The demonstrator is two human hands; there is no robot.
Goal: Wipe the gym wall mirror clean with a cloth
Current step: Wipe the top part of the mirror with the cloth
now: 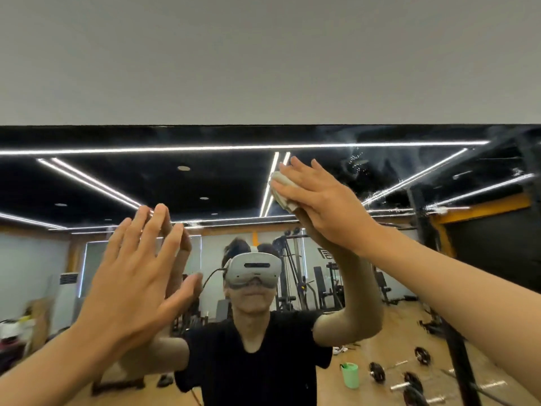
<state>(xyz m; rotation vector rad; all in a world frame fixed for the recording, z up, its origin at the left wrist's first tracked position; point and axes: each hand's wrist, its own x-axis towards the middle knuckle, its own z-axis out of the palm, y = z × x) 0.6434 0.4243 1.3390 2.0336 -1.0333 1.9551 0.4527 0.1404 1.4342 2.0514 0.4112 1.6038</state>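
Near the top edge of the mirror (87,183), a little right of its middle, a pale cloth (282,194) is pressed flat against the glass by the right hand (322,200). Its fingers are laid straight over the cloth, not curled round it. The left hand (137,276) is spread open lower down and to the left, with nothing held. Its fingertips appear to be set on the glass, though whether the palm touches cannot be told. The two hands are well apart.

The wiping step is judged to be in hand along the upper strip. Whitish smears (355,162) are seen towards the top right corner, so that part is judged not yet done. A sideways sweep towards that corner is called for next, with even pressure so the cloth is not let slip.

Above the top edge, plain grey wall (263,54) is seen. In the reflection, a green jug (350,375) and dumbbells (377,372) are shown on a wooden floor.
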